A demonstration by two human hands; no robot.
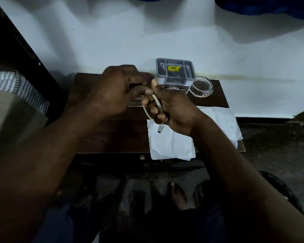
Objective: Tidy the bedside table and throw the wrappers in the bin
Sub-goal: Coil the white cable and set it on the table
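Observation:
Both hands meet over the dark wooden bedside table (112, 134). A white charging cable (146, 111) is looped between them. My right hand (172, 109) grips the coiled cable, whose plug end (160, 128) hangs below the fingers. My left hand (116, 90) pinches the cable's upper part with curled fingers. White crumpled paper (172, 146) lies on the table's front right, partly under my right wrist and overhanging the edge.
A grey plastic organiser tray (175, 71) with a yellow sticker leans against the white wall at the table's back. A clear glass ashtray (202, 88) sits right of it. A striped pillow (18, 86) and bed lie left. My bare foot (177, 195) shows on the dark floor.

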